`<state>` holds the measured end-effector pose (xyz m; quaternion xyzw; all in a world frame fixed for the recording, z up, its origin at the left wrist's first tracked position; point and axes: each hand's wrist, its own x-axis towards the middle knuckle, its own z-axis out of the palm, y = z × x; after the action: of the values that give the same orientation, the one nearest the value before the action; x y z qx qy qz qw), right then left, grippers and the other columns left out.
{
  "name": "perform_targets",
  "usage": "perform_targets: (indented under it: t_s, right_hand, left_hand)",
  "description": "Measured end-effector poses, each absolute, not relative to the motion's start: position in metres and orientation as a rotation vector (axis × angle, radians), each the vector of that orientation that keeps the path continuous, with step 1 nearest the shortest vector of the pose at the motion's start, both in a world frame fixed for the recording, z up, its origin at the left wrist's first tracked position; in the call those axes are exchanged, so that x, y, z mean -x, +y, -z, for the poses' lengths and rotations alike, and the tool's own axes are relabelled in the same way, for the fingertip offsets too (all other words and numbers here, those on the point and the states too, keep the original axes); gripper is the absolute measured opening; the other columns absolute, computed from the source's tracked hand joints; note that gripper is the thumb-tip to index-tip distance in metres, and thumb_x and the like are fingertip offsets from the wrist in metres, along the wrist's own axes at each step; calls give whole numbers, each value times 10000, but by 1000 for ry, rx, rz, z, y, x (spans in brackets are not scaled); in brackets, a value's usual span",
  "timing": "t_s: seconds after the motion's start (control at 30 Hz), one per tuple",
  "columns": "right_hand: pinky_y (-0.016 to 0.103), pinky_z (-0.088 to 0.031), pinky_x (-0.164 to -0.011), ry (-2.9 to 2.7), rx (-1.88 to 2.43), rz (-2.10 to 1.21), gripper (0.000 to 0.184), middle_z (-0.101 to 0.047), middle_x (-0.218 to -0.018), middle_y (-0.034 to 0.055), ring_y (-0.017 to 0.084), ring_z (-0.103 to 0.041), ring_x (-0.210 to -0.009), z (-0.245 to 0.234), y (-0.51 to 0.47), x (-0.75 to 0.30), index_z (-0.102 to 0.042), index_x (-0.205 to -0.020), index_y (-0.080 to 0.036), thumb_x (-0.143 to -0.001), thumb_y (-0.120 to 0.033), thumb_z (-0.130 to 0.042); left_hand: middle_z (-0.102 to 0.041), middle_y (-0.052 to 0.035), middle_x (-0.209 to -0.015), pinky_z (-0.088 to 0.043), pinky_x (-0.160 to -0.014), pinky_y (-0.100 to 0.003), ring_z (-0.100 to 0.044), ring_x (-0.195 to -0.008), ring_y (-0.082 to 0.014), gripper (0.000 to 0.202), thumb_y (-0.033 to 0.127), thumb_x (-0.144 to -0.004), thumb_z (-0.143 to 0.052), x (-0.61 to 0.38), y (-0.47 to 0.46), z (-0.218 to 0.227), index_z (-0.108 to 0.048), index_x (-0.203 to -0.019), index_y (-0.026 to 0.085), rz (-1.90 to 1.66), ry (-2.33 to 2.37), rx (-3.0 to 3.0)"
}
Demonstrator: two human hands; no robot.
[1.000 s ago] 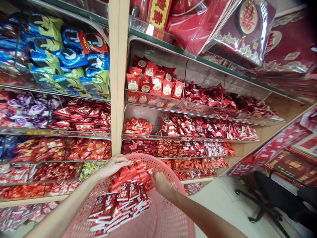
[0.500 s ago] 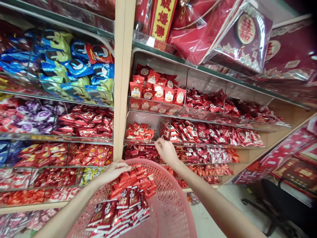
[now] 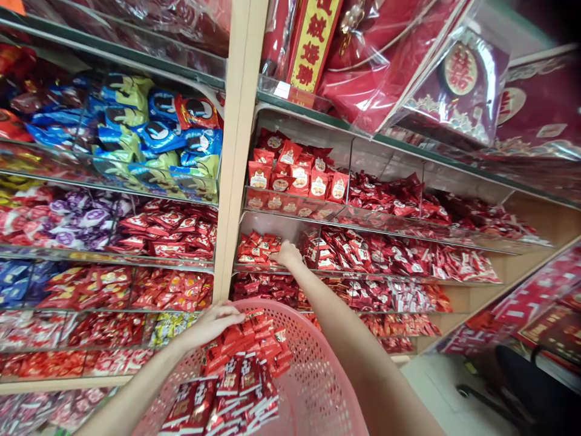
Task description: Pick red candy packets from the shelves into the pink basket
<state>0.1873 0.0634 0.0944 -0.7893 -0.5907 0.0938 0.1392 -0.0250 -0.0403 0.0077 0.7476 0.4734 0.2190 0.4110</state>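
Note:
My left hand [image 3: 221, 321] is closed over the far left rim of a pink plastic basket [image 3: 324, 342], its fingers reaching inward above the red packets. In the basket, small bright-red snack packets [image 3: 261, 339] lie behind darker red packets with white ends [image 3: 227, 387]. My right hand [image 3: 288, 254] reaches into a shelf compartment, fingers apart and partly hidden, nothing visible in them. Just left of its fingertips sits a low pile of small red packets [image 3: 258, 247]. A clear divider and darker red packets [image 3: 338, 248] are to its right.
A wooden upright [image 3: 236, 139] separates the two shelf units. Red pouches with white labels [image 3: 299, 178] fill the compartment above. Blue and green packets [image 3: 158, 133] are on the left shelves. A black chair [image 3: 521, 387] stands on the floor at right.
My right hand has moved left and deeper into the compartment, towards the pile of small red packets. My left hand stays on the basket rim. The view has shifted slightly.

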Motion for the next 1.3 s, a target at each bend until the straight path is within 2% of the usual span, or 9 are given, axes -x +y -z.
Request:
perform_targets:
  t_s: [0.4, 0.57, 0.7, 0.8, 0.9, 1.0, 1.1, 1.2, 1.3]
  right_hand:
    - [310, -468, -774, -1730, 2292, -275, 493, -585, -1099, 188, 274, -587, -992, -91, 67, -196, -599, -1051, -96, -598, -239, -733]
    - [276, -463, -699, -1699, 2283, -306, 456, -615, -1042, 157, 250, -607, -921, -95, 64, -199, -628, -982, -116, -567, -268, -740]
    - [247, -437, -641, -1711, 2219, -314, 300, -659, -854, 93, 203, -617, -808, -101, 56, -211, -651, -848, -139, -603, -306, -699]
    - [238, -423, -626, -1696, 2021, -333, 231, -649, -729, 40, 171, -605, -740, -107, 42, -224, -644, -765, -156, -610, -324, -682]
    - [244, -428, -618, -1591, 1655, -500, 280, -643, -733, 25, 144, -587, -682, -106, 13, -229, -626, -815, -145, -617, -338, -677]
    - [264, -450, -640, -1490, 1341, -780, 388, -650, -782, 35, 133, -580, -676, -87, -29, -221, -598, -907, -138, -620, -383, -690]
    - [291, -464, -721, -1451, 1165, -1038, 341, -659, -841, 44, 147, -596, -767, -50, -67, -201, -595, -887, -155, -647, -379, -690]
    - [295, -467, -714, -1339, 1192, -1126, 319, -654, -782, 22, 151, -598, -738, -13, -87, -180, -586, -828, -171, -614, -366, -720]
    - [302, -467, -730, -1265, 1204, -1152, 310, -652, -779, 17, 153, -596, -740, 7, -92, -165, -577, -813, -175, -600, -343, -729]
  left_hand:
    - [-621, -7, -980, -343, -950, -346, -526, -1001, -236, 402, 584, -734, -492, 26, -37, -1, -712, -808, 255, -549, 1223, -1887]
    - [-625, -8, -1006, -331, -956, -349, -514, -1034, -240, 410, 592, -745, -479, 26, -35, 2, -707, -818, 259, -534, 1222, -1903]
    - [-629, -6, -1052, -309, -974, -361, -487, -1084, -262, 411, 602, -732, -489, 26, -36, 1, -712, -835, 272, -529, 1258, -1892]
    - [-636, -1, -1026, -345, -944, -339, -521, -1032, -245, 417, 598, -733, -484, 26, -37, 0, -714, -829, 264, -538, 1238, -1888]
    - [-634, 2, -1024, -342, -951, -340, -526, -1029, -234, 406, 584, -738, -486, 25, -37, -1, -715, -827, 260, -538, 1244, -1881]
    - [-624, -11, -1064, -319, -977, -350, -517, -1051, -237, 428, 588, -758, -463, 25, -38, -3, -721, -811, 250, -561, 1248, -1843]
    - [-626, -19, -1064, -341, -961, -329, -528, -1029, -228, 479, 604, -784, -411, 23, -39, -4, -721, -811, 240, -607, 1213, -1763]
    - [-626, -22, -1036, -356, -939, -319, -526, -1009, -219, 483, 596, -798, -396, 22, -40, -3, -708, -867, 235, -638, 1177, -1732]
    - [-612, -29, -965, -365, -904, -308, -510, -992, -217, 433, 570, -773, -468, 22, -38, 0, -700, -785, 205, -616, 1139, -1847]
